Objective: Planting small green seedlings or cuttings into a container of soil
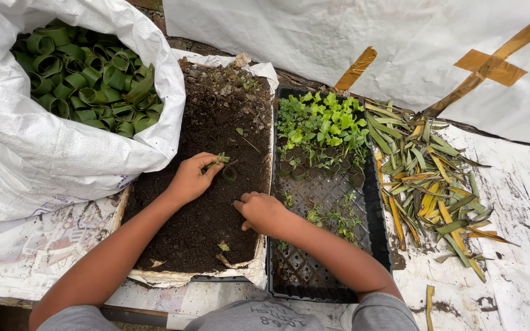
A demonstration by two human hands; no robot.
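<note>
Left hand point(190, 179): over the middle of the soil bed point(216, 202), fingers curled, pinching a small green seedling point(218, 160) between thumb and fingertips. A rolled leaf cup point(229, 174) sits in the soil just right of the fingertips.

Right hand point(262, 211): at the right edge of the soil, knuckles up, fingers bent down into the dirt; whether it has hold of anything cannot be told.

Soil bed: dark, loose soil heaped on white sheeting, centre of scene, running from near edge to far. A few green scraps lie on it near the front.

Tray point(375, 202): black, gridded, just right of the soil. Far half filled with leafy green sprouts point(323, 125) in small cups; near half mostly bare cells with a few loose sprigs.

Sack point(44, 153): white, woven, far left, mouth open, packed with rolled green leaf cups point(84, 76).

Leaf strips point(427, 178): pile of long green and yellow strips, right of the tray, on the white cover point(522, 202).

Backdrop: white sheet point(338, 37) with tan tape, far right.
</note>
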